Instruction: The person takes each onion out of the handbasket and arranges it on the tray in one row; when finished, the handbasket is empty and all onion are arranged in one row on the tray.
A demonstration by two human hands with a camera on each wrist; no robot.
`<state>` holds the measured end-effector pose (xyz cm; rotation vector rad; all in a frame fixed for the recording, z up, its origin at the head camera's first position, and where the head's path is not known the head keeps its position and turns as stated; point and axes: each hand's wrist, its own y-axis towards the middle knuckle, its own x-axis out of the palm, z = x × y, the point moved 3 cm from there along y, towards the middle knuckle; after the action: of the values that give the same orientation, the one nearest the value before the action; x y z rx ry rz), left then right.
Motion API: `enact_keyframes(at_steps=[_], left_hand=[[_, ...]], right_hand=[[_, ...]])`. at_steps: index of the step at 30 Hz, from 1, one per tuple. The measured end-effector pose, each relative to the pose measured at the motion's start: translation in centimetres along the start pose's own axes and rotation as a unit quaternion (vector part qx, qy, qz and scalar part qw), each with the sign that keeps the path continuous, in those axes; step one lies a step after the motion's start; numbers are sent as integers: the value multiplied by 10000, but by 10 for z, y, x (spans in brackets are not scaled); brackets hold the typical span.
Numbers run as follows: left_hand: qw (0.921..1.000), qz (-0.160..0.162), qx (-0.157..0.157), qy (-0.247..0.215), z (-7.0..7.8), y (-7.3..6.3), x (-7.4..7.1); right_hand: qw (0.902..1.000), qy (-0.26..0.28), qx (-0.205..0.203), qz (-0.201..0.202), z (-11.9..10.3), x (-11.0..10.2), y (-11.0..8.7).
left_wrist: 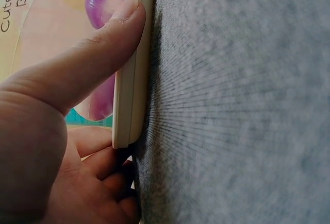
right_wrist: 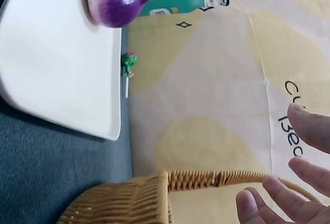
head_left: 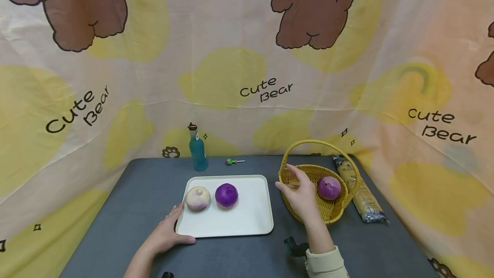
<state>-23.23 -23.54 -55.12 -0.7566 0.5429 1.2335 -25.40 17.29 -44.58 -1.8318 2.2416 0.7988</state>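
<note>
My left hand grips the near left corner of a white tray, thumb along the front edge and fingers at the left side; in the left wrist view the thumb lies on the rim. On the tray sit a pale onion with a purple tinge and a deep purple onion, side by side. Over the left part of a yellow wicker basket, my right hand is spread with nothing in it, near the handle. Another purple onion lies inside the basket.
A teal bottle stands behind the tray, with a green-and-red lollipop beside it. A yellow packet lies right of the basket. Near my right forearm is a black object. A bear-print cloth hangs behind the table.
</note>
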Motion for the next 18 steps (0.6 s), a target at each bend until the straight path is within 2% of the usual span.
enact_keyframes(at_steps=[10, 18], left_hand=[[10000, 47, 13, -44, -3, 0, 1], [9999, 61, 42, -82, -1, -2, 0]], right_hand=[[9994, -90, 321, 34, 15, -17, 0], [9986, -279, 452, 24, 34, -34, 9]])
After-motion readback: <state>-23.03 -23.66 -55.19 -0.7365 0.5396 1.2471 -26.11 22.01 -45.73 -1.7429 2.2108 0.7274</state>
